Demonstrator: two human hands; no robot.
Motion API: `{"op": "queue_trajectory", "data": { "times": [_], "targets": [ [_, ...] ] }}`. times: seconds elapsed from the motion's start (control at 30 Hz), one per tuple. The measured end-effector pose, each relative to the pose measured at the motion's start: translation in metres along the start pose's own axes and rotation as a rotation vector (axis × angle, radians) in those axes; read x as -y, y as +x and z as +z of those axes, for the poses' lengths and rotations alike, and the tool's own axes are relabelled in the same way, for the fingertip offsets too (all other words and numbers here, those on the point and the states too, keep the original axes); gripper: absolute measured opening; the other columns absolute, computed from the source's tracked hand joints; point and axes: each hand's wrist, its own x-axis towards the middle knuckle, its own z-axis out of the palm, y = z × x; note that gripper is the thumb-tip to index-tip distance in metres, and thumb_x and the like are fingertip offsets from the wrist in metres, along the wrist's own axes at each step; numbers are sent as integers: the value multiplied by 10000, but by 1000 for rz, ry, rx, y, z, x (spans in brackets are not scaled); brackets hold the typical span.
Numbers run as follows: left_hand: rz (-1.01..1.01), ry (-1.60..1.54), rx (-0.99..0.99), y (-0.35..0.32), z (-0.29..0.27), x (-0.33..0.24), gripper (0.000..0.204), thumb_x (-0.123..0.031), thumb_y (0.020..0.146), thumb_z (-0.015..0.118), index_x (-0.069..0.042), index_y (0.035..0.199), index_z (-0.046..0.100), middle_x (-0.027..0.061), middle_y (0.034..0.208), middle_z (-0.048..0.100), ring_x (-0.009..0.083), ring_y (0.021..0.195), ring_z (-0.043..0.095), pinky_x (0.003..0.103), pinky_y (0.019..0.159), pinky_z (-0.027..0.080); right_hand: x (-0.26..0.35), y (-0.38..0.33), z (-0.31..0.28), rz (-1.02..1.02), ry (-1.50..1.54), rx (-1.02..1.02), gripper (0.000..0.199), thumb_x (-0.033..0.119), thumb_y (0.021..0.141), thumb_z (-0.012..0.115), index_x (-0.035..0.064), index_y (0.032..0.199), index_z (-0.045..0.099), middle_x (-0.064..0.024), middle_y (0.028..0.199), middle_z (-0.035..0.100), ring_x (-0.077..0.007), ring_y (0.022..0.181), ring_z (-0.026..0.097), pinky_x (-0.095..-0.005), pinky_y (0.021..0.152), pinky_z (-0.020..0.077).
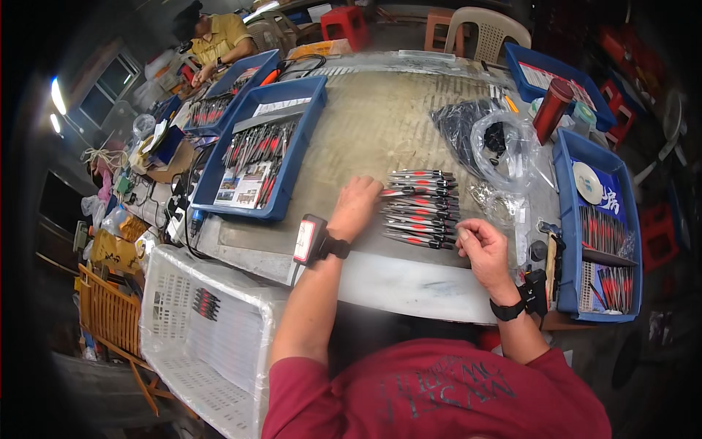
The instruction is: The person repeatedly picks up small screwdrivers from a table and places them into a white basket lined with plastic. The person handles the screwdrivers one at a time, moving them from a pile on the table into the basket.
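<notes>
Several pens [418, 220] in black, silver and red lie side by side in a stacked row on the table. My left hand [358, 207] is at their left ends, its bent fingers closed on the end of a pen [399, 192] that sticks out a little from the row. Part of those fingers is hidden from view. By the right ends of the lower pens is my right hand [483, 250], with fingers curled and thumb against the index finger. No object shows in it.
Left on the table [365, 124] stands a blue tray [281, 212] of pens; another blue tray [635, 293] with pens is at right. Clear plastic bags [504, 146] and a red cylinder [553, 110] lie beyond. A lined white crate [164, 278] is low left. A person [223, 40] sits far left.
</notes>
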Motion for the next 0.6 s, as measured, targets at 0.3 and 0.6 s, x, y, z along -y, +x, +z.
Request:
{"op": "queue_trajectory", "data": {
  "times": [0.3,0.6],
  "targets": [
    [52,101,-129,-19,-51,-24,160,-49,698,558,-86,854,553,62,843,531,265,837,473,372,691,385,1,10,24,-53,40,7,235,75,834,516,-31,1043,499,-2,742,529,-42,612,473,-174,541,397],
    [152,80,-147,-38,-90,-68,125,-88,677,544,-95,801,539,59,794,511,243,820,475,366,677,375,15,21,46,-54,146,22,161,113,858,507,7,974,538,0,655,502,-50,538,455,-168,504,389]
  ]
}}
